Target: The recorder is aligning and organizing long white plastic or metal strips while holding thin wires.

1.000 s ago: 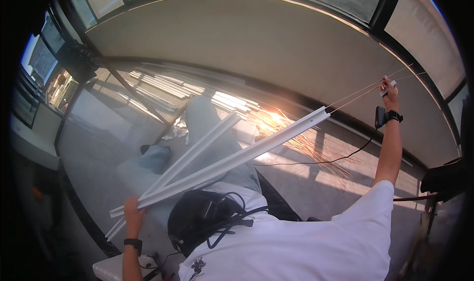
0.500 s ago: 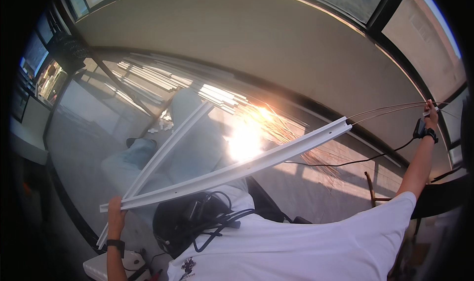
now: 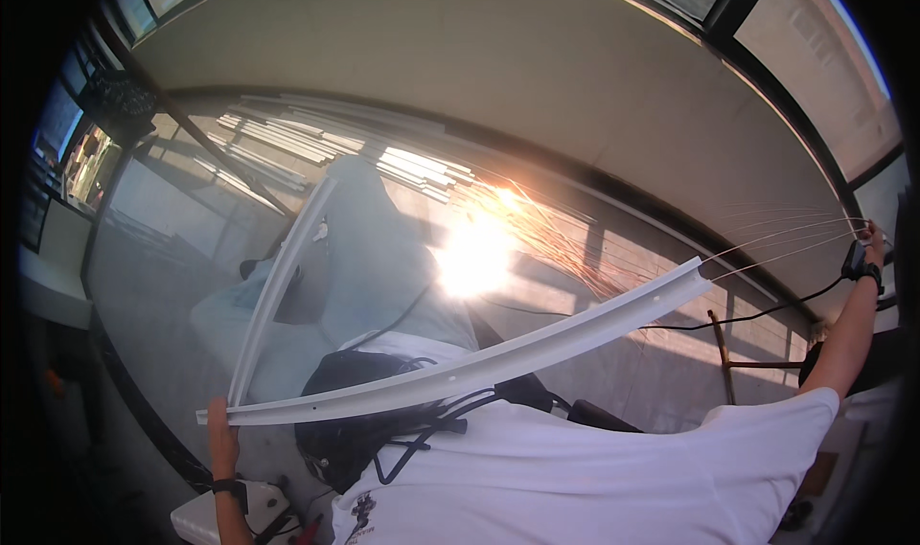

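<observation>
My left hand (image 3: 223, 442) is closed round the left end of a long white U-shaped channel (image 3: 450, 377), with small holes along it. A second white channel (image 3: 273, 291) meets it at that hand and slopes up and away over my legs; whether the fingers grip this one too I cannot tell. Out at the far right, my right hand (image 3: 870, 243) is closed on several thin wires (image 3: 781, 243). They run from the right end of the first channel to my fingers, and the channel's inside partly hides them.
Copper-coloured wires (image 3: 556, 253) lie on the floor behind a bright glare. White strips (image 3: 422, 171) lie along the wall. A black cable (image 3: 747, 315) trails towards my right wrist. A brown metal frame (image 3: 721, 353) stands at right, a white case (image 3: 235, 507) at lower left.
My right hand has moved outward to the right and slightly down, with more wires showing past the channel's end. The second channel has swung left and stands steeper.
</observation>
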`<state>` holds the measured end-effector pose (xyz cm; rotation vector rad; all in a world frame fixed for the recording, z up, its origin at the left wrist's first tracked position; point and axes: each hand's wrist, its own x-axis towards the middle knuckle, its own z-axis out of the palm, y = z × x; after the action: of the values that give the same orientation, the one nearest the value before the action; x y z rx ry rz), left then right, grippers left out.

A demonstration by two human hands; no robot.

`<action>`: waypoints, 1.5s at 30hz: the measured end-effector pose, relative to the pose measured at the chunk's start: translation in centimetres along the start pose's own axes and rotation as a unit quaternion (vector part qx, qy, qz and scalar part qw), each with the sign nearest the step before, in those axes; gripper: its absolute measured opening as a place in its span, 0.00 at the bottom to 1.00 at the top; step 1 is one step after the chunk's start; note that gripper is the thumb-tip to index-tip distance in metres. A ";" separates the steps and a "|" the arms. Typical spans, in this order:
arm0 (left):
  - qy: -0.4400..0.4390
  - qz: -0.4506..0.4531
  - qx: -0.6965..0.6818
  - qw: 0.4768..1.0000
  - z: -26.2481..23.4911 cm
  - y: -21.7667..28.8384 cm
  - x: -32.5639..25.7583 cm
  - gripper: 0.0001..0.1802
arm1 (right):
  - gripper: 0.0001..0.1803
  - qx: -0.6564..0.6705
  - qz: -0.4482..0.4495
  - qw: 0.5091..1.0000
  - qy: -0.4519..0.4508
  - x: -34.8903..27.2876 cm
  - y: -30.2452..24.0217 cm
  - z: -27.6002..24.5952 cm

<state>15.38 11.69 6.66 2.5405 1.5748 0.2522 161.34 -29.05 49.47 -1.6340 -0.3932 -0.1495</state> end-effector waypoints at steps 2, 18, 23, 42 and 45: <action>-0.001 -0.023 0.010 1.000 -2.8 0.5 -2.4 0.32 | 0.07 0.004 -0.015 1.000 -0.002 0.6 0.6 -1.2; 0.017 -0.211 0.078 0.974 -3.2 3.6 -5.9 0.29 | 0.04 0.179 0.226 0.954 0.079 -25.7 31.3 23.9; 0.048 -0.212 0.095 0.971 -2.3 5.2 -5.6 0.28 | 0.09 -0.411 -0.030 0.885 -0.218 -41.7 43.1 34.0; 0.052 -0.183 0.075 0.979 -5.1 9.9 0.2 0.22 | 0.31 0.251 0.389 0.765 -0.448 -65.0 19.1 64.1; 0.057 -0.152 0.079 0.984 -4.7 9.1 2.1 0.23 | 0.28 0.223 0.351 0.736 -0.535 -65.1 14.2 67.2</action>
<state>23.17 9.68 13.28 2.3827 2.0742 0.2485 96.49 25.69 7.67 -1.1238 -0.5707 1.4264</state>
